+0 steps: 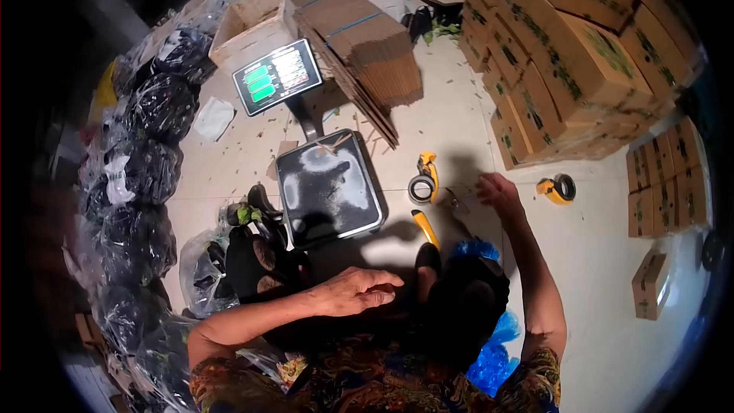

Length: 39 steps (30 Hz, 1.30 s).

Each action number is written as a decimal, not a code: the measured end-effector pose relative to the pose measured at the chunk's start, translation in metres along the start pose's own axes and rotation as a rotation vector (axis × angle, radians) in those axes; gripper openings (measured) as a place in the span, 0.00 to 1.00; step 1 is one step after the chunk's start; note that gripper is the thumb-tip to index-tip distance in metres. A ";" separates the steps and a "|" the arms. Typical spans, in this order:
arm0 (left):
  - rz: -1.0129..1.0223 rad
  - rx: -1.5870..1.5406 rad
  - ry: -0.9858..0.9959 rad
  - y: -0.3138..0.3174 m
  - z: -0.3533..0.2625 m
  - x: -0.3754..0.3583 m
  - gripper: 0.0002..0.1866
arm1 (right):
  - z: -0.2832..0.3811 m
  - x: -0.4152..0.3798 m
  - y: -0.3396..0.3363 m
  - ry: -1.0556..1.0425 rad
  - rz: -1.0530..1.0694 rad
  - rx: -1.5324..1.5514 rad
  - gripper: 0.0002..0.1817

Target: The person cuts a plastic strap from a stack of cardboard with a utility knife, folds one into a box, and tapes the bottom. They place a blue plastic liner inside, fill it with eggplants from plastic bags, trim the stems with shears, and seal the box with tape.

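Head view: left grip (388, 288) spread, right grip (489, 187) spread near tape (413, 189), carton print (609, 51) illegible.

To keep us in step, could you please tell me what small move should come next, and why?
Probably ease the right hand toward the yellow tape dispenser beside the scale: its fingers point roughly that way, the hand appears empty, and the dispenser looks close.

The right hand (501, 195), at three o'clock, hovers between two tape dispensers (433, 172); the left hand (358, 291) hangs at six o'clock, below the scale (330, 190). Cartons (547, 69) stack at two, black bags (141, 168) at nine.
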<state>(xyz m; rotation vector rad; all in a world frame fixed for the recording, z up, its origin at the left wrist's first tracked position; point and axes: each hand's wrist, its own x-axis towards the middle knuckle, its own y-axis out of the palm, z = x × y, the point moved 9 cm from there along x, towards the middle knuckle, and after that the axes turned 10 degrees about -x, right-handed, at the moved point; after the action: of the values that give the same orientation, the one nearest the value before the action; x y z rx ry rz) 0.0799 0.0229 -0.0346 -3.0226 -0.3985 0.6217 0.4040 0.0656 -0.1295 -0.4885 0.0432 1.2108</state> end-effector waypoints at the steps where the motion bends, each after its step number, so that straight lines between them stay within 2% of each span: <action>1: -0.031 0.013 0.035 -0.004 -0.011 0.006 0.20 | 0.028 0.011 0.000 -0.045 -0.007 -0.021 0.18; 2: -0.059 0.025 0.068 -0.006 -0.021 0.010 0.20 | 0.050 0.021 0.001 -0.087 -0.016 -0.041 0.17; 3: -0.042 -0.036 -0.014 -0.030 -0.011 -0.025 0.20 | 0.064 0.026 0.065 -0.073 0.053 -0.044 0.17; 5: -0.084 -0.033 0.009 -0.053 -0.017 -0.019 0.20 | 0.115 0.067 0.094 -0.259 0.101 -0.113 0.17; 7: -0.106 -0.056 0.018 -0.065 -0.017 -0.019 0.20 | 0.167 0.102 0.123 -0.592 0.059 -0.286 0.18; 10: -0.151 -0.100 0.025 -0.069 -0.005 -0.028 0.19 | 0.211 0.129 0.161 -0.736 -0.063 -0.332 0.19; 13: -0.257 -0.075 -0.031 -0.103 -0.008 -0.028 0.18 | 0.213 0.160 0.187 -0.398 -0.078 -0.112 0.21; 14: -0.323 -0.021 0.007 -0.128 -0.017 -0.023 0.18 | 0.205 0.178 0.199 -0.415 -0.042 0.034 0.23; 15: -0.463 -0.047 0.042 -0.157 -0.015 -0.013 0.15 | 0.200 0.186 0.207 -0.327 0.012 0.042 0.23; 16: -0.583 0.031 0.253 -0.187 -0.014 0.000 0.14 | 0.193 0.191 0.213 -0.238 0.066 0.047 0.24; 17: -0.677 -0.044 0.157 -0.220 -0.001 0.016 0.21 | 0.186 0.196 0.219 -0.150 0.121 0.049 0.24; 19: -0.801 -0.181 0.011 -0.276 0.015 0.046 0.37 | 0.186 0.202 0.219 -0.202 0.172 0.057 0.21; 22: -0.982 -0.369 0.084 -0.335 0.044 0.100 0.48 | 0.188 0.195 0.217 -0.198 0.231 0.100 0.20; 25: -0.989 -0.299 0.119 -0.352 0.039 0.137 0.49 | 0.187 0.201 0.222 -0.280 0.296 0.147 0.20; 28: -0.982 -0.576 0.357 -0.346 0.028 0.143 0.46 | 0.186 0.211 0.226 -0.384 0.458 0.196 0.18; 29: -0.941 -0.618 0.236 -0.343 0.040 0.143 0.47 | 0.182 0.218 0.231 -0.439 0.534 0.216 0.18; 30: -1.040 -0.433 0.341 -0.365 0.065 0.151 0.46 | 0.181 0.213 0.229 -0.378 0.461 0.213 0.18; 32: -0.891 -0.577 0.222 -0.346 0.039 0.131 0.49 | 0.162 0.208 0.222 -0.210 0.394 0.151 0.21; 33: -0.870 -0.501 0.126 -0.345 0.041 0.130 0.47 | 0.146 0.207 0.215 -0.121 0.400 0.090 0.22; 35: -0.929 -0.503 0.140 -0.341 0.038 0.129 0.49 | 0.102 0.200 0.196 -0.083 0.315 -0.103 0.26; 36: -0.942 -0.535 0.149 -0.339 0.042 0.132 0.49 | 0.089 0.181 0.180 -0.045 0.254 -0.258 0.23; 38: -0.936 -0.567 0.183 -0.339 0.044 0.137 0.48 | 0.046 0.149 0.153 -0.260 0.363 -0.296 0.20; 39: -0.894 -0.533 0.184 -0.345 0.047 0.143 0.45 | 0.018 0.132 0.142 -0.110 0.337 -0.380 0.19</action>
<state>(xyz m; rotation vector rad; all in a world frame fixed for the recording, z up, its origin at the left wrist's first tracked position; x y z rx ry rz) 0.1047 0.3921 -0.1054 -2.7797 -1.9805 0.1670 0.3198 0.2265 -0.1997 -0.7658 -0.2102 1.5857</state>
